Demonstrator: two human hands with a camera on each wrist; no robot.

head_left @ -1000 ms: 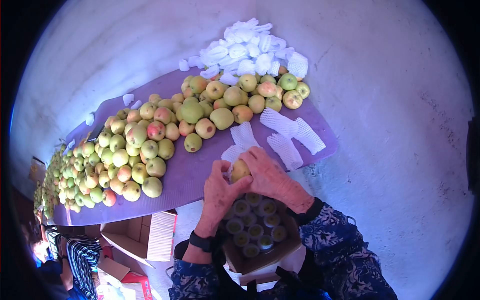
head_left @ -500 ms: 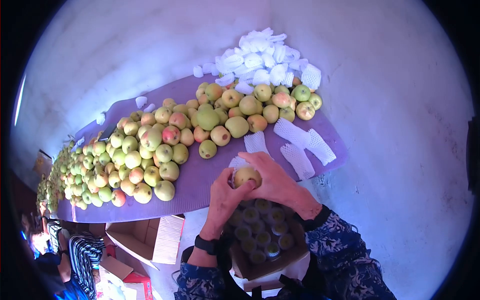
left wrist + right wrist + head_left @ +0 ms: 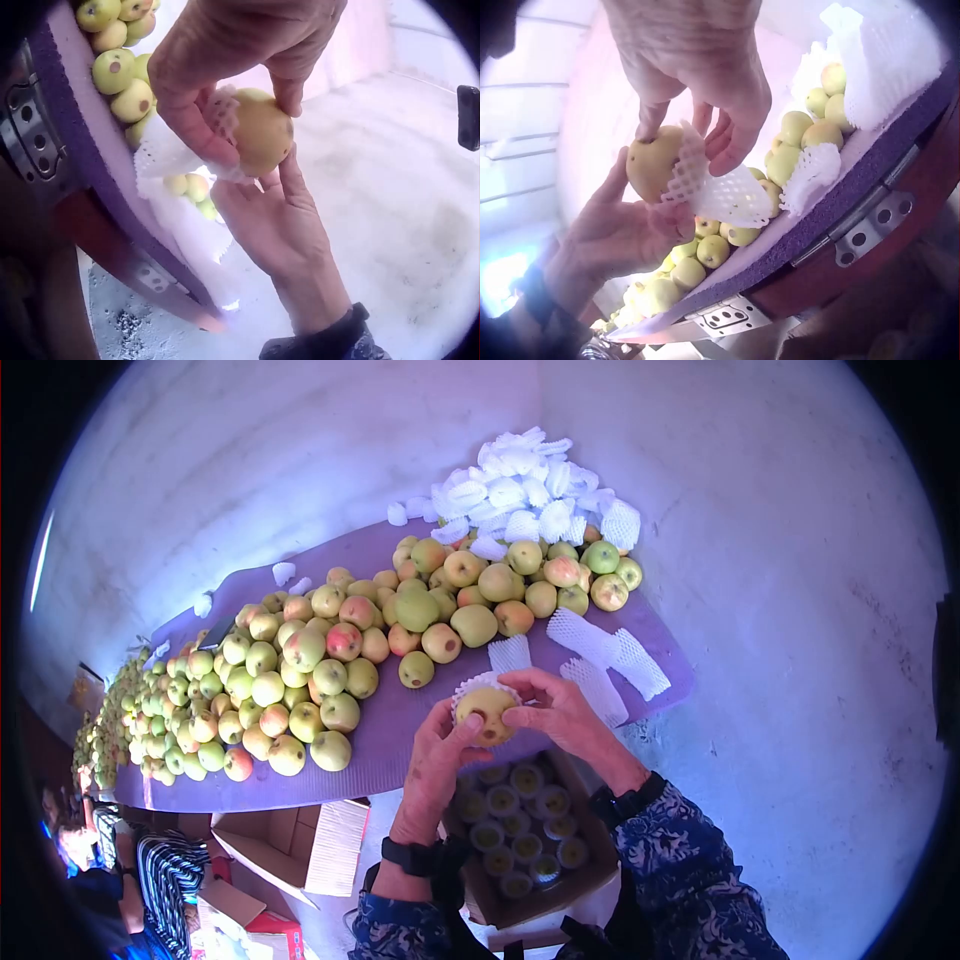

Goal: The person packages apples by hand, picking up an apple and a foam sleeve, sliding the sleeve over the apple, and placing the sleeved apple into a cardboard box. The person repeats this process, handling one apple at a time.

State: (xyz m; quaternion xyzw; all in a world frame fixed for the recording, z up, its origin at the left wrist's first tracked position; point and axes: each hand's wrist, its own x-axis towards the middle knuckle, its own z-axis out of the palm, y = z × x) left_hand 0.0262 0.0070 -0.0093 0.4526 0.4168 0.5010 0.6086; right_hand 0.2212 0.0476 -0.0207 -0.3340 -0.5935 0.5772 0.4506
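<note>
A yellow-green apple (image 3: pixel 492 705) with brown spots sits partly inside a white foam net sleeve (image 3: pixel 462 688), its bare side facing me. My left hand (image 3: pixel 436 755) grips it from the left, thumb on its face and fingers behind. From the other side my right hand (image 3: pixel 572 722) holds it by thumb and fingers, at the sleeve's edge. In the right wrist view the net (image 3: pixel 731 196) trails off the apple (image 3: pixel 654 163) as a loose tube. Both hands hold the fruit above the front edge of the purple-covered table (image 3: pixel 390 755).
Many apples (image 3: pixel 300 650) are heaped along the table, with a pile of foam nets (image 3: pixel 525 485) behind. Loose nets (image 3: pixel 595 685) lie to the right. Below my hands stands a carton (image 3: pixel 590 880) of net-wrapped apples. An open box (image 3: pixel 335 850) and another person's striped sleeve (image 3: pixel 168 880) are lower left.
The apple has turned in my hands, so its brown-spotted face and the net's frilled edge now show. My right hand's fingers have shifted from over its top to its side. The head view has shifted.
</note>
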